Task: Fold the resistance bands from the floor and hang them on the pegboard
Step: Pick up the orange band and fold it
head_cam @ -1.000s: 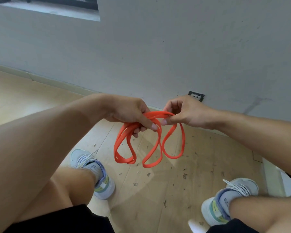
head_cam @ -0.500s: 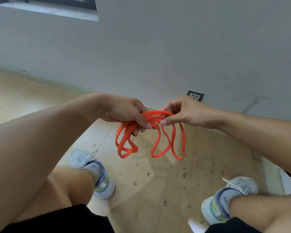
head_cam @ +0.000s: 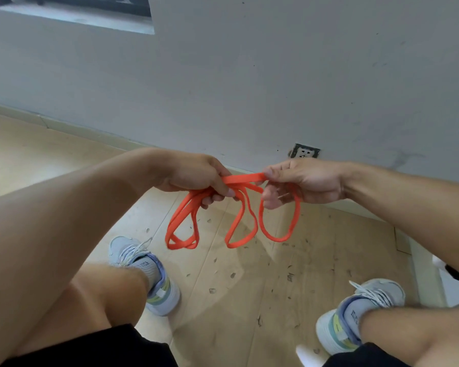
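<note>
An orange resistance band [head_cam: 243, 231] hangs in several loops between both hands, above the wooden floor. My left hand [head_cam: 196, 176] grips a bunch of its strands, and a doubled loop droops below that hand. My right hand [head_cam: 302, 181] pinches a flat stretch of the band between thumb and fingers, with one loop hanging under it. A short taut length of band runs between the two hands. No pegboard is in view.
A grey wall [head_cam: 276, 75] with a socket [head_cam: 304, 151] near the floor stands just ahead. The wooden floor [head_cam: 236, 287] is scattered with small debris. My two knees and grey sneakers [head_cam: 154, 274] frame the space below the band.
My hands have drawn slightly apart, stretching a flat length of band between them. The hanging loops have spread wider and dropped a little lower.
</note>
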